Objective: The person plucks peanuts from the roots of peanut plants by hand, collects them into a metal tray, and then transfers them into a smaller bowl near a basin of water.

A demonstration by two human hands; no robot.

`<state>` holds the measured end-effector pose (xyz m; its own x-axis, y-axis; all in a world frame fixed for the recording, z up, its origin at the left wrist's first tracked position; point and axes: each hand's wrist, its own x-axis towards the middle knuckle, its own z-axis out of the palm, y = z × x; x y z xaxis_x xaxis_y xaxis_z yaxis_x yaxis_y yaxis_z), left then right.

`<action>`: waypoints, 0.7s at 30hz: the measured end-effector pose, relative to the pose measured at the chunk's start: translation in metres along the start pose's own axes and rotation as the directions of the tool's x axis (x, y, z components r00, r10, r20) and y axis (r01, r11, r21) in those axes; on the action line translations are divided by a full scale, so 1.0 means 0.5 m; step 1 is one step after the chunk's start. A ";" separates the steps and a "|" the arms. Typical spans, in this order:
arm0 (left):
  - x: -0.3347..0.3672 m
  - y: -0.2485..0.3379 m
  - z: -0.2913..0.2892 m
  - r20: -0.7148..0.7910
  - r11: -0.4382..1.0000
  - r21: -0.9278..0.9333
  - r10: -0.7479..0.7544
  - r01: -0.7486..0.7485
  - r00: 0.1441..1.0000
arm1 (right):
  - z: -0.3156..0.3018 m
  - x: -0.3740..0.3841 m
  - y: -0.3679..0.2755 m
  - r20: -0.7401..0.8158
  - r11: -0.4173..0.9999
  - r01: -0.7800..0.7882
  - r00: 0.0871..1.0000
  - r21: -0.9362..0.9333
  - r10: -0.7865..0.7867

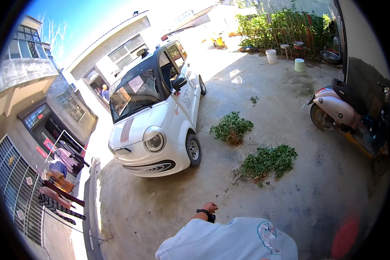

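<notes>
My left hand (pixel 210 207), with a dark watch (pixel 207 215) on its wrist, is held in front of my light blue shirt (pixel 229 239). Its fingers are curled in, and nothing shows in them. Nearest to it on the concrete lies a heap of leafy green plants (pixel 269 161), apart from the hand. A second heap of pulled plants (pixel 231 125), with roots or stems toward me, lies farther off, and a small sprig (pixel 254 100) is beyond that. My right hand is not in view.
A small white car (pixel 148 134) stands to the left. At the right is a pinkish scooter (pixel 340 106). Clothes hang on a rack (pixel 60 173) at far left. Buckets (pixel 300 65), a stool (pixel 285 50) and a basin (pixel 330 56) stand before a green garden bed (pixel 286 28).
</notes>
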<state>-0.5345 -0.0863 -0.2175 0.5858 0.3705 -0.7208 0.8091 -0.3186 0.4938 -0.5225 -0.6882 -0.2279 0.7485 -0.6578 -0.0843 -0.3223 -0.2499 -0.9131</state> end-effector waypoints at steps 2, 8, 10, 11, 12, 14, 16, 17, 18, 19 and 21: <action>-0.019 -0.068 -0.004 -0.027 0.998 0.037 -0.046 0.047 0.999 | 0.065 0.017 -0.033 0.093 1.000 0.023 0.995 -0.020 -0.021; -0.010 -0.338 -0.012 -0.133 0.915 0.335 -0.189 0.223 0.973 | 0.204 0.019 -0.090 0.285 0.992 0.086 0.957 -0.093 -0.056; -0.026 -0.368 -0.017 -0.104 0.848 0.510 -0.106 0.145 0.989 | 0.237 0.017 -0.107 0.317 0.989 0.102 0.946 -0.110 -0.062; -0.030 -0.375 -0.018 -0.056 0.729 0.683 -0.021 0.054 0.998 | 0.248 0.015 -0.112 0.326 0.987 0.107 0.943 -0.120 -0.063; -0.032 -0.380 -0.016 -0.057 0.739 0.672 -0.022 0.054 0.998 | 0.257 0.012 -0.118 0.338 0.985 0.111 0.939 -0.130 -0.061; -0.068 -0.354 -0.020 -0.020 0.706 0.708 0.002 0.013 1.000 | 0.267 0.008 -0.125 0.347 0.982 0.117 0.936 -0.150 -0.058; -0.047 -0.367 -0.017 -0.035 0.784 0.618 -0.044 0.056 0.998 | 0.278 -0.001 -0.128 0.365 0.979 0.121 0.929 -0.165 -0.053; -0.032 -0.366 -0.013 -0.044 0.845 0.525 -0.085 0.096 0.995 | 0.277 -0.003 -0.128 0.368 0.978 0.117 0.929 -0.173 -0.047; -0.017 -0.364 -0.009 -0.039 0.847 0.523 -0.085 0.093 0.996 | 0.280 -0.003 -0.128 0.370 0.976 0.121 0.928 -0.183 -0.046; -0.003 -0.361 -0.010 -0.018 0.852 0.523 -0.003 0.012 1.000 | 0.280 -0.007 -0.131 0.372 0.974 0.120 0.927 -0.191 -0.041; 0.047 -0.378 -0.017 -0.002 0.852 0.520 0.075 -0.063 0.997 | 0.285 -0.017 -0.131 0.384 0.973 0.115 0.923 -0.199 -0.031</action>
<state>-0.6735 -0.0102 -0.3236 0.6447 0.3470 -0.6811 0.6278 -0.7487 0.2128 -0.4252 -0.5648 -0.2245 0.9231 -0.3267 -0.2029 -0.3428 -0.4599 -0.8191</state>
